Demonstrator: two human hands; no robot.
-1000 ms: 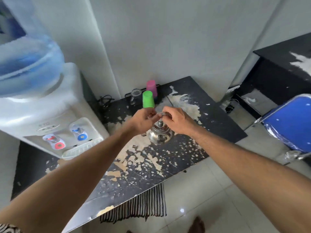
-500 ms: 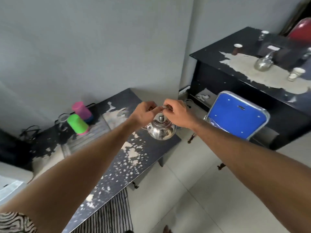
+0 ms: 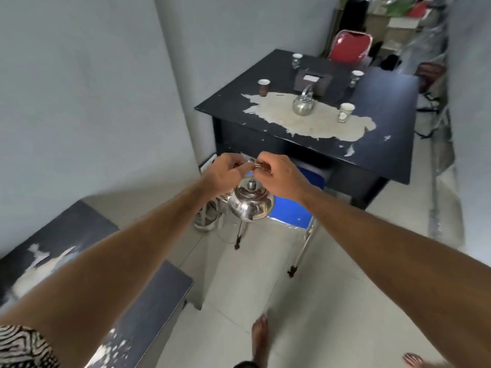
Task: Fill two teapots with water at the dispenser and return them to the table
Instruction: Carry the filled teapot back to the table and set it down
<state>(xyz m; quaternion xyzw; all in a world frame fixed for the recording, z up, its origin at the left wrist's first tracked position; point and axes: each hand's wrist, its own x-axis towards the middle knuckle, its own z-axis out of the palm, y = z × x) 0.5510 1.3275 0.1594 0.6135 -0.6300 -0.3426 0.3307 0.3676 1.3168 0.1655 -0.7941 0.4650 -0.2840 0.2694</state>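
Note:
A shiny steel teapot [image 3: 251, 204] with its lid on hangs in the air over the floor. My left hand [image 3: 224, 173] and my right hand [image 3: 279, 175] both grip its thin handle from either side. A second steel teapot [image 3: 303, 104] stands on the black table [image 3: 380, 144] ahead, on the worn pale patch. The water dispenser is out of view.
A blue chair [image 3: 292, 211] is tucked under the black table, right behind the held teapot. Several paper cups [image 3: 345, 112] and a dark box [image 3: 313, 82] stand on the table. A red chair [image 3: 349, 47] is behind it. The low black side table [image 3: 156, 296] is at lower left.
My view has swung right, away from the dispenser and the side table with the coloured cups. The teapot moved with both hands off that table towards the black table.

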